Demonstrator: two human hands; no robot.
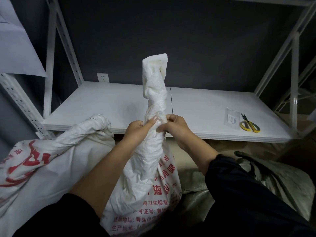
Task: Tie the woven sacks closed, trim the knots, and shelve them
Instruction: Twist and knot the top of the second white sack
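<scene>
A white woven sack (147,189) with red print stands upright in front of me. Its top is twisted into a tall neck (155,86) that rises above the shelf edge. My left hand (138,129) grips the neck from the left, thumb laid across it. My right hand (174,125) grips the same spot from the right, fingers curled round the twist. A second white sack (42,161) with red print lies at the left, its top also twisted. Yellow-handled scissors (249,124) lie on the white shelf (111,103) at the right.
A small clear packet (231,118) lies beside the scissors. White slotted uprights (68,40) frame the shelf on both sides, against a dark wall with a white socket (103,77). Silvery-grey bags (273,178) lie low at the right.
</scene>
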